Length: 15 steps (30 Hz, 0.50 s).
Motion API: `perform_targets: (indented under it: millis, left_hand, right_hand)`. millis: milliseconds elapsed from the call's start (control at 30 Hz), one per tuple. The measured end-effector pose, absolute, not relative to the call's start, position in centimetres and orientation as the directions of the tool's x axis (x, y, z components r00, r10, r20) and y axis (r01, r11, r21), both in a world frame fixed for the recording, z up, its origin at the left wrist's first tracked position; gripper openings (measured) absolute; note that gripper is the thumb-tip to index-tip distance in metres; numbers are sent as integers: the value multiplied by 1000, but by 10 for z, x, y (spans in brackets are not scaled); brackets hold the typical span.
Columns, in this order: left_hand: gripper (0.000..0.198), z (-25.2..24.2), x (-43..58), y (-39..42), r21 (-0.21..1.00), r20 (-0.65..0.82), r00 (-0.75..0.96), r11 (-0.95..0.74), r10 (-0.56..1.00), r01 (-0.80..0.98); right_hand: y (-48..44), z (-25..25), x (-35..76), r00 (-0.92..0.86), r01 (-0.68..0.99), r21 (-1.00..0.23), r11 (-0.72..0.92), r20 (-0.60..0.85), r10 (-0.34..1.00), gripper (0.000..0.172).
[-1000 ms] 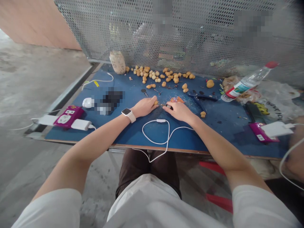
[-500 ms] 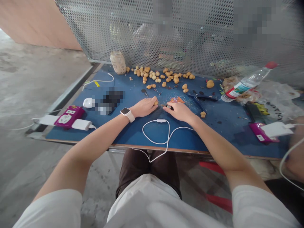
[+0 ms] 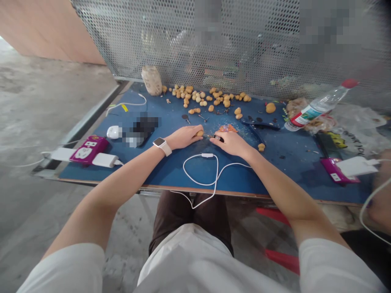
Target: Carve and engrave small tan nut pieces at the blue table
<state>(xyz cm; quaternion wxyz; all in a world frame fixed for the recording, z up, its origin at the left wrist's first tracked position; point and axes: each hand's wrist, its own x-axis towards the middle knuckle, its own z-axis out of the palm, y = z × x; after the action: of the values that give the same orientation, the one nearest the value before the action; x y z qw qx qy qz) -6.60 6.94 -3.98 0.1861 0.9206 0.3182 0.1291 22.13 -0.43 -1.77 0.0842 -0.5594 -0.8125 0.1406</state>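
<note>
Between the fingers of my left hand point(image 3: 187, 137) is a small tan gourd-like piece point(image 3: 199, 133). My right hand point(image 3: 229, 142) is closed round a tool with a black handle point(image 3: 218, 138); its thin metal shaft points left at the piece. Whether the tip touches it is too small to tell. Just behind my right hand lies a crumpled orange item point(image 3: 227, 128), with pale crumbs around it. More tan pieces point(image 3: 198, 97) are spread along the back of the blue table point(image 3: 171, 171).
A jar point(image 3: 152, 80) stands at the back left, near a dark phone-like object point(image 3: 143, 128). Blue-handled pliers point(image 3: 258, 132) lie right of my hands. A tilted bottle point(image 3: 317, 106) rests on bags. A white cable point(image 3: 200, 183) loops in front. Purple power strips point(image 3: 89, 150) flank both sides.
My left hand has shifted very slightly left, and more of the tan piece shows between its fingers. My right hand stays almost where it was, with the tool still in it.
</note>
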Motion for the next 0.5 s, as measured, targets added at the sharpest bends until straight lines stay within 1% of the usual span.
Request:
perform_targets:
  millis: [267, 500]
  left_hand:
    - [17, -40, -66, 71, 504, 138, 761, -707, 634, 497]
    - [17, -40, -66, 71, 502, 156, 760, -714, 631, 489]
  right_hand:
    - [-6, -18, 221, -357, 886, -322, 333, -17, 934, 40]
    - [-6, -17, 219, -349, 892, -314, 324, -24, 937, 41]
